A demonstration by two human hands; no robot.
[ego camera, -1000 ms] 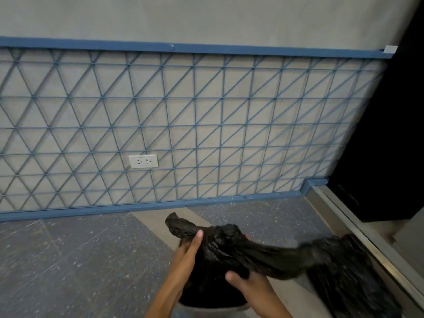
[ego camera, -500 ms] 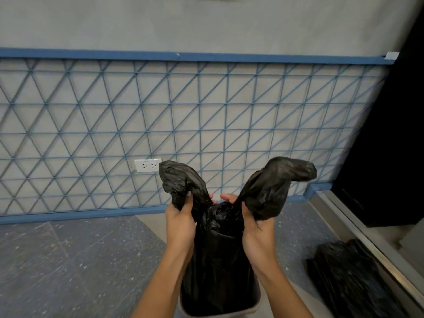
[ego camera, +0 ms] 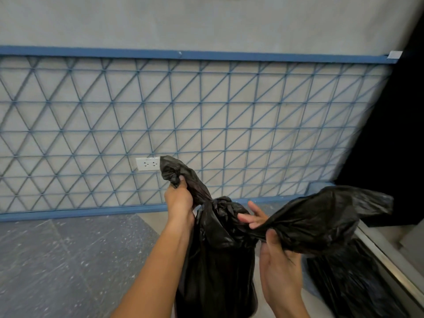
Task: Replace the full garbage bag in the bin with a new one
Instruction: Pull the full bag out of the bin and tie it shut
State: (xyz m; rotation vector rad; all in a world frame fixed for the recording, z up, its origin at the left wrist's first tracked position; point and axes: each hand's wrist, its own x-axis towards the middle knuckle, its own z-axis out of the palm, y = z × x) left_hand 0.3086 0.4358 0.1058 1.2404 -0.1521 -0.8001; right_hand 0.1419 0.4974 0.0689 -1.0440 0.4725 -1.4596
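A full black garbage bag (ego camera: 218, 267) hangs in front of me, its neck twisted into a knot at the top. My left hand (ego camera: 179, 200) grips the left flap of the bag's mouth, which sticks up above my fist. My right hand (ego camera: 273, 244) holds the right flap, which is pulled out wide to the right. The bin itself is hidden behind the bag and my arms.
A second black bag (ego camera: 351, 283) lies on the floor at the lower right, beside a metal threshold (ego camera: 390, 267). A wall with a blue wire grid (ego camera: 206, 134) and a white socket (ego camera: 147, 163) stands straight ahead. Dark speckled floor (ego camera: 68, 260) stretches to the left.
The bag has risen higher in view and the bin's rim has dropped out of sight. My right hand has pulled its flap down and out to the right; the left flap stays upright.
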